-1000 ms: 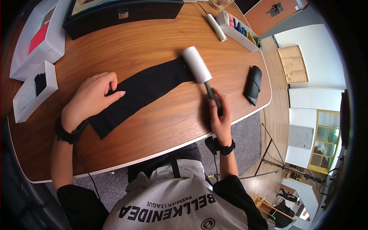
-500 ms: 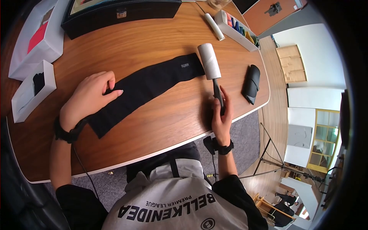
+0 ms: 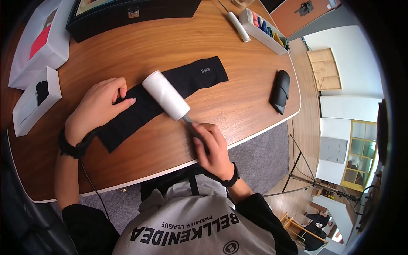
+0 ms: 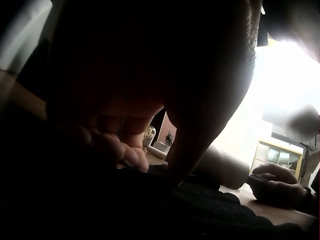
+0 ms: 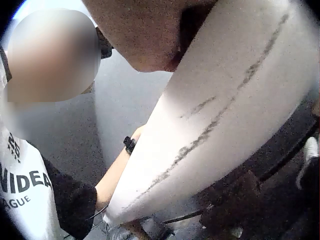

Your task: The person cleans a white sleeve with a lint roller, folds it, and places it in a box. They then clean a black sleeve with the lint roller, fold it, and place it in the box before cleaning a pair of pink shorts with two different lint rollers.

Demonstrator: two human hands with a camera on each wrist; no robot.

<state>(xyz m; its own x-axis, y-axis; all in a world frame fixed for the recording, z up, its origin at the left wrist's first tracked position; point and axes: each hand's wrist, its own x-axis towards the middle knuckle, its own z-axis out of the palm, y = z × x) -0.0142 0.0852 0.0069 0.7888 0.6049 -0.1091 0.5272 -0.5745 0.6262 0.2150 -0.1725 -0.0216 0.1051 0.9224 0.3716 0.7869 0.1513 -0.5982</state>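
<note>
A long black fabric sleeve point(image 3: 197, 76) lies flat and slanting on the desk, with small pale lettering near its far right end. Bent fingertips and thumb of my left hand point(image 3: 98, 106) press on its nearer left part; the left wrist view shows a gap between thumb and fingers. My right hand point(image 3: 213, 148) grips the dark handle of a lint roller point(image 3: 166, 95). The roller's white roll lies across the sleeve's middle, just right of my left thumb. From the left wrist, the roll point(image 4: 227, 167) appears beyond the thumb.
Left, a small white box point(image 3: 42, 102) holds dark items beside a larger white bin point(image 3: 59, 49). A black latched case point(image 3: 148, 10) stands at the back. Right are a black folded case point(image 3: 279, 92), a white stick point(image 3: 239, 27) and a box of colourful rolled items point(image 3: 259, 34).
The right hand lifted the lint roller clear of the sleeve's right end, then brought it leftward and down to the sleeve's middle. The left hand stayed in place.
</note>
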